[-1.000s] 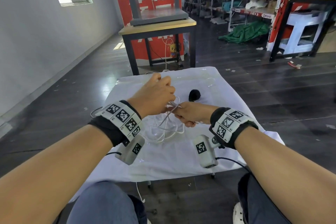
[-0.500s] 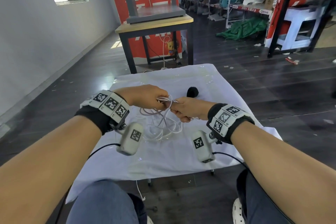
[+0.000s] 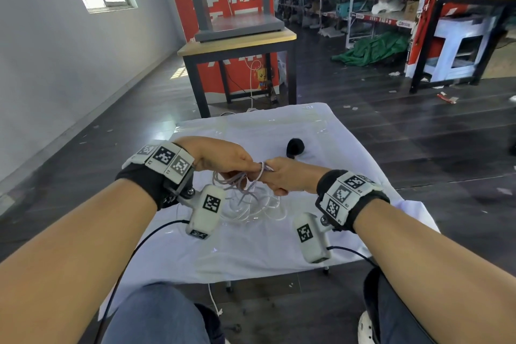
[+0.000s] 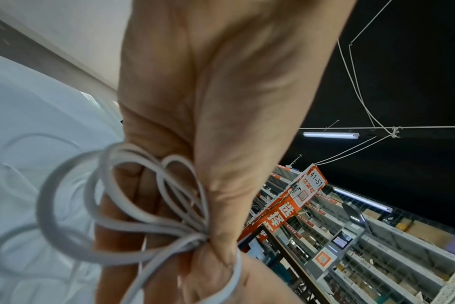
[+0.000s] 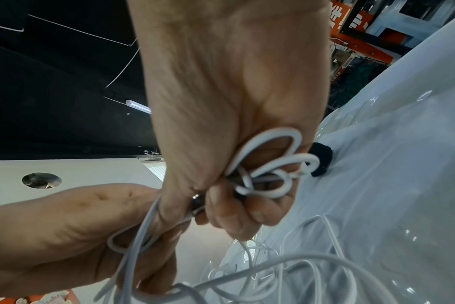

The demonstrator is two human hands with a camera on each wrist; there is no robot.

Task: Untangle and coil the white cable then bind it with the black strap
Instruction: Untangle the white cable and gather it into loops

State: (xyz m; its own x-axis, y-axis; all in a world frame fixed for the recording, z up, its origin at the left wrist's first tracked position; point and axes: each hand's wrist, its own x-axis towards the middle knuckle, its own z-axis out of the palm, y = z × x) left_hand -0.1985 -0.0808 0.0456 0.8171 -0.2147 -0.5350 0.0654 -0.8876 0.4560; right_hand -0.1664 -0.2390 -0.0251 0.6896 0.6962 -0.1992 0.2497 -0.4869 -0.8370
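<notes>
Over the last second the left hand [image 3: 223, 158] has dropped from above the right hand [image 3: 290, 176] to level with it, knuckles nearly touching, so the grips now meet at one point on the white cable [image 3: 252, 198]. Each grip is closed on it: left fingers pinch a fan of small loops [image 4: 153, 197], right fingers clamp another bunch [image 5: 268, 174]. Below the grips, slack hangs in loose tangled rings onto the white-covered worktop [image 3: 251, 248]. Likely untangling is unfinished. The black strap [image 3: 295, 146] lies just beyond the grips, untouched.
</notes>
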